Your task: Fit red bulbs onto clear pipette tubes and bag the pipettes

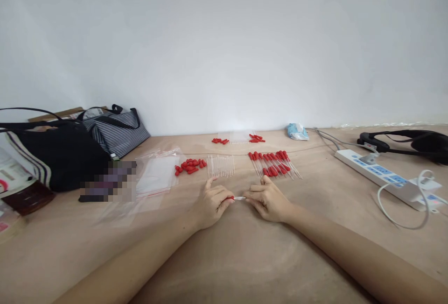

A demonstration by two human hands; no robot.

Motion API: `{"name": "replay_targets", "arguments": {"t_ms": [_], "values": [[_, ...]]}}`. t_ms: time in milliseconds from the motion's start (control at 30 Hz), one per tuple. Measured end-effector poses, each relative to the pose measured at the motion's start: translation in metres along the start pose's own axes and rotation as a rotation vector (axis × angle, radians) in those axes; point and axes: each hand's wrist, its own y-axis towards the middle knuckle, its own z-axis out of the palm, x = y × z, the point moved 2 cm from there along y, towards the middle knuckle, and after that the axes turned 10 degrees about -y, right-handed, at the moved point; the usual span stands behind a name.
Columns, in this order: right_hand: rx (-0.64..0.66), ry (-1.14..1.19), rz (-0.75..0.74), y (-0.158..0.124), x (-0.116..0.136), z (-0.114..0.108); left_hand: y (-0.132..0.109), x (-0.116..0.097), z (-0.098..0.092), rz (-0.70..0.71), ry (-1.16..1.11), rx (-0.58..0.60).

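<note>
My left hand (212, 202) and my right hand (266, 199) meet at the middle of the table, both pinched on one small dropper (239, 198). The left fingers grip its red bulb end. The right fingers pinch its clear glass tube. Just beyond the hands lie a pile of loose red rubber bulbs (190, 166), a row of clear glass tubes (220, 165) and a row of assembled droppers with red bulbs (275, 163).
More red bulbs (220, 141) and tubes lie near the wall. Clear plastic bags (156, 175) and dark bags (59, 152) sit at left. A white power strip (385, 175) with cables and a black headset (416, 143) are at right. A blue packet (297, 131) lies by the wall.
</note>
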Motion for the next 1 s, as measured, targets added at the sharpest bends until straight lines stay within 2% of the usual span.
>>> {"name": "replay_targets", "arguments": {"t_ms": [267, 533, 767, 833, 900, 1000], "values": [[-0.065, 0.028, 0.037, 0.007, 0.008, 0.005, 0.0, 0.001, 0.002, -0.018, 0.028, 0.026], [-0.031, 0.046, 0.028, 0.013, 0.011, 0.004, 0.004, 0.0, 0.002, -0.053, 0.007, 0.032], [-0.008, -0.14, 0.074, 0.007, 0.004, -0.003, 0.004, 0.009, -0.006, -0.108, 0.055, -0.021], [-0.023, -0.171, 0.18, 0.005, -0.006, -0.005, 0.001, 0.018, -0.012, -0.168, 0.118, -0.089], [-0.054, -0.182, 0.395, 0.005, -0.024, -0.008, -0.002, 0.027, -0.016, -0.247, 0.166, -0.142], [-0.057, -0.193, 0.731, 0.01, -0.054, -0.012, -0.004, 0.037, -0.017, -0.316, 0.17, -0.149]]}}
